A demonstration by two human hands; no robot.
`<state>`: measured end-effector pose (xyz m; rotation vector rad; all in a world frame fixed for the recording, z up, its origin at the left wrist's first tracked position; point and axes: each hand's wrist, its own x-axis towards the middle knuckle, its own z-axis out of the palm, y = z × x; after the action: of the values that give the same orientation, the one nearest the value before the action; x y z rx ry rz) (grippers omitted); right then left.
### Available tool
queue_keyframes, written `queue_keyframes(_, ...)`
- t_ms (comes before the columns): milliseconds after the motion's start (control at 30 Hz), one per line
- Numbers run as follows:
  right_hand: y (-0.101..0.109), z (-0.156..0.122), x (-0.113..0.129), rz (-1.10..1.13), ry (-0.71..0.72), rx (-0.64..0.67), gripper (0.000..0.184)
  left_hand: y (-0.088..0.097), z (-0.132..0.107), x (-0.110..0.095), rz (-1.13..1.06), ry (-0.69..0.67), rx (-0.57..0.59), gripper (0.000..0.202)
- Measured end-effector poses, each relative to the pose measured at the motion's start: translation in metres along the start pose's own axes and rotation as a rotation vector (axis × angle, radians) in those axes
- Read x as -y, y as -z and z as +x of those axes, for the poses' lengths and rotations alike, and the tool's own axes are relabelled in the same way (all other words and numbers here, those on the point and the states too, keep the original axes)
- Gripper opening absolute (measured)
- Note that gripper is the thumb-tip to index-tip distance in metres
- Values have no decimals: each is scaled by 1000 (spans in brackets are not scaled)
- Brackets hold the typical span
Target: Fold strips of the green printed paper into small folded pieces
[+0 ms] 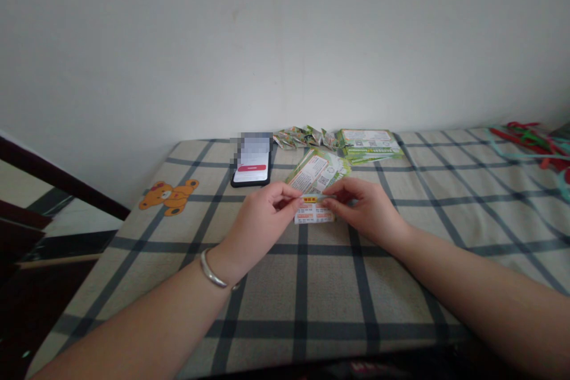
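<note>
Between my two hands is a small printed paper card [314, 214] with orange and white blocks of text and a yellow strip along its top edge. My left hand [274, 211] pinches its upper left corner between thumb and fingers. At the upper right corner my right hand [360, 205] pinches it the same way. Fine print on it is too small to read. Just beyond the hands lie green-and-white printed cards [318, 171], overlapping one another and partly hidden behind my fingers.
A phone [252, 160] with a lit screen lies left of the cards. Small folded green pieces [303, 137] and a card stack [370, 143] sit by the wall. An orange bear cutout [167, 197] is at left, red and teal strips [534, 145] at far right, on a checked tablecloth [262, 320].
</note>
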<state>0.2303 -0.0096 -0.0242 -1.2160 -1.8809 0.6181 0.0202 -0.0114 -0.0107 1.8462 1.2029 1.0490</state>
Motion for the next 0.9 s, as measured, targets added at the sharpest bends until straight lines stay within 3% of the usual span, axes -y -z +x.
queue_keyframes(200,1,1,9,-155,186,32,6,-2,-5,4,244,-269,-13,4)
queue_keyframes(367,1,1,12,-179,304,16,3,-2,-6,4,292,-435,-23,11)
queue_keyframes(567,0,2,14,-76,198,22,8,-2,-5,4,214,-337,-10,21)
queue_keyframes(900,2,4,2,-5,34,-71,5,0,1,6,186,-286,-15,5)
